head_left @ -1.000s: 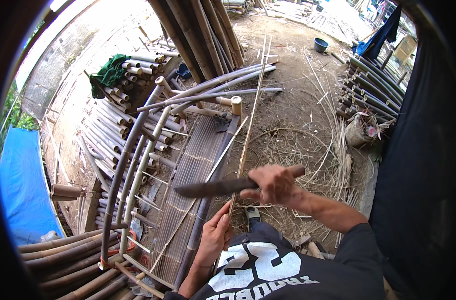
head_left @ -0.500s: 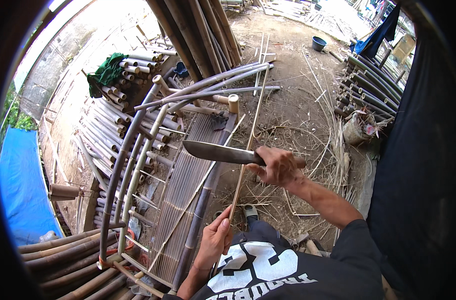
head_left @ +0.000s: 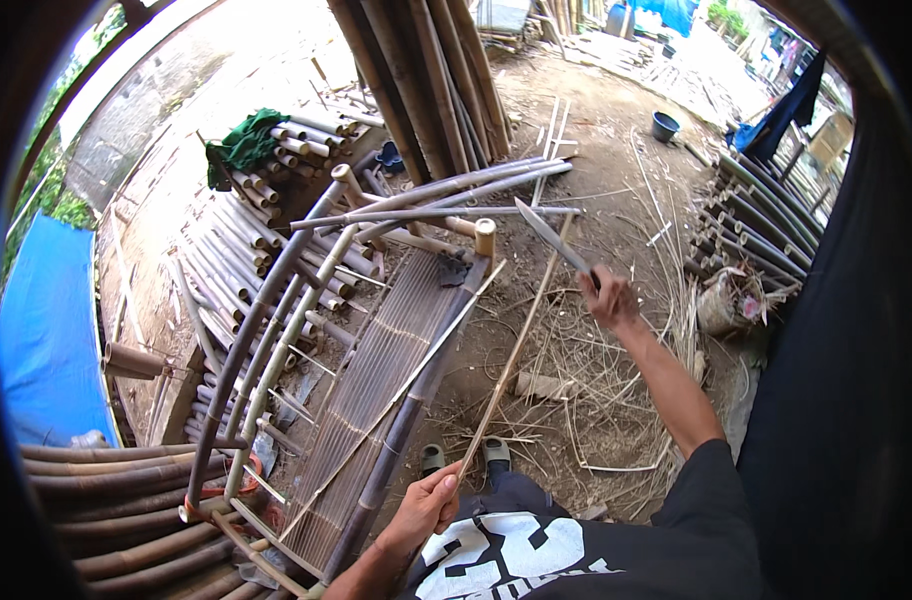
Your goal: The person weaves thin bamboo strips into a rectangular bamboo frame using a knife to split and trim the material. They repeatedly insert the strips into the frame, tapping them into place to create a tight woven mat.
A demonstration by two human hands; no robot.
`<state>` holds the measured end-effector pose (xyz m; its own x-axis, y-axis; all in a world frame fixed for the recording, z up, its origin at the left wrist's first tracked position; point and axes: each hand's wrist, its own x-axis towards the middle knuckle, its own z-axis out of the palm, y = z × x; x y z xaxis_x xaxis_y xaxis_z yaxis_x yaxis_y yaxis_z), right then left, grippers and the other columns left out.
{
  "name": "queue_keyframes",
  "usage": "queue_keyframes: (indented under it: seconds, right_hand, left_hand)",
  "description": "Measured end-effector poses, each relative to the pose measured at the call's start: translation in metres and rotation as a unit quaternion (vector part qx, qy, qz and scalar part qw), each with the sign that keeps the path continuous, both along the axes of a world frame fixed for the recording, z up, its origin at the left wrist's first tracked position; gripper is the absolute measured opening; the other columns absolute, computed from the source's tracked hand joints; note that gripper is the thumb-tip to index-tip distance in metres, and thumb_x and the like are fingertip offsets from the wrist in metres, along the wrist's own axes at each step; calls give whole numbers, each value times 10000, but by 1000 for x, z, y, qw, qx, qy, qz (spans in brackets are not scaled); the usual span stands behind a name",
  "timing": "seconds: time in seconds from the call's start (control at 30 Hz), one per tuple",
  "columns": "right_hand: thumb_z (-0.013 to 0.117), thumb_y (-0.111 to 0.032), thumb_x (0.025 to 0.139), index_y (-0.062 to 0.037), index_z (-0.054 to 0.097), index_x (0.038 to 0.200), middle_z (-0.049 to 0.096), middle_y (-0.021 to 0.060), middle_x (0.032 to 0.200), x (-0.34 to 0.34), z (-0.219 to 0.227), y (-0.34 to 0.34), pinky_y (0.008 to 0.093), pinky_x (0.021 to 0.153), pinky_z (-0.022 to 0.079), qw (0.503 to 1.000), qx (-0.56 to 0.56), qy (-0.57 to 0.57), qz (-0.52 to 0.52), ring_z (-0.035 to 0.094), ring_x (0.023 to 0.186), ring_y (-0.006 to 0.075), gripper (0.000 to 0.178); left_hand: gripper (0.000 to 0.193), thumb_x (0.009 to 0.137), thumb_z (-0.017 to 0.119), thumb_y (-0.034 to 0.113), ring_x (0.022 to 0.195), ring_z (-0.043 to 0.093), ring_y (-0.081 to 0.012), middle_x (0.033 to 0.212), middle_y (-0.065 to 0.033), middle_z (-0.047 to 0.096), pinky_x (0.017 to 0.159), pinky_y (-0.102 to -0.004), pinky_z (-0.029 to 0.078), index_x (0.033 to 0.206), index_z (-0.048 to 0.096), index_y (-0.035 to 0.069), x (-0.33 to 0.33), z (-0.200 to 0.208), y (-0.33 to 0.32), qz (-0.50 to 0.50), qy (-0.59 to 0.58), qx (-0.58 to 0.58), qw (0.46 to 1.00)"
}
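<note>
My left hand [head_left: 431,505], low in front of my shirt, is closed around the near end of a long thin bamboo strip [head_left: 524,338]. The strip slants away from me, its far part reaching up beside the blade. In my right hand [head_left: 611,298] is a machete [head_left: 559,243], gripped by its handle. Its blade points up and to the left, near the strip's far end; whether they touch I cannot tell. Left of the strip stands a bamboo bench [head_left: 376,365] with a slatted seat, and another pale strip [head_left: 416,370] lies across the seat.
Several bamboo poles [head_left: 446,195] rest across the bench's far end. Cut bamboo is stacked at the left [head_left: 221,250] and right [head_left: 751,225]. Thick poles [head_left: 416,80] stand upright behind. Shavings [head_left: 616,390] litter the ground, and a dark bucket [head_left: 664,126] stands farther off.
My right hand has moved right and away from me, and the machete has turned from nearly level across the strip to pointing up-left. My left hand still grips the strip. The whole view has shifted slightly.
</note>
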<state>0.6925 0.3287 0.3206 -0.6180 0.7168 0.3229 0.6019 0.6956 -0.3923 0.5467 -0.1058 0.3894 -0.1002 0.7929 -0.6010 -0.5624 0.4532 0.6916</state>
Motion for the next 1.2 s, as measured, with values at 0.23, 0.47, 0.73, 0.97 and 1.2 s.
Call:
queue_keyframes:
  seconds: [0.23, 0.47, 0.73, 0.97, 1.2]
  right_hand:
    - [278, -600, 992, -53, 676, 965, 693, 160, 785, 31, -43, 40, 450, 603, 528, 979, -6, -92, -183, 668, 672, 323, 677]
    - [415, -722, 899, -141, 432, 517, 430, 50, 441, 83, -100, 26, 317, 352, 365, 677, -513, 356, -389, 414, 331, 186, 696]
    - [653, -249, 904, -105, 518, 919, 494, 40, 624, 51, -245, -124, 390, 383, 441, 573, -731, 146, -342, 569, 467, 220, 198]
    - [641, -615, 845, -130, 461, 726, 588, 122, 648, -85, -193, -156, 268, 385, 429, 640, -661, 283, -270, 480, 424, 133, 531]
    - [538, -622, 910, -88, 566, 861, 673, 74, 770, -178, -91, -35, 260, 478, 432, 732, -526, 419, -111, 511, 503, 130, 537]
  left_hand:
    - [460, 1046, 434, 327, 494, 352, -55, 619, 53, 353, 435, -212, 322, 1348, 498, -15, -11, 8, -10, -35, -7, -43, 998]
    - [232, 968, 580, 127, 597, 590, -105, 729, -37, 603, 546, -265, 481, 1157, 593, -7, -62, 16, -38, 50, 305, -35, 950]
    - [340, 1030, 467, 374, 488, 326, -25, 671, 42, 444, 453, -203, 242, 869, 536, 83, -203, 158, -79, 517, 529, 140, 658]
    - [369, 967, 505, 529, 482, 284, -30, 637, 78, 427, 429, -179, 233, 777, 492, 213, -193, 88, -173, 814, 261, 276, 441]
    - [460, 981, 397, 587, 461, 379, -75, 598, 55, 462, 423, -234, 317, 762, 487, 193, -188, -113, -195, 926, -1, 148, 346]
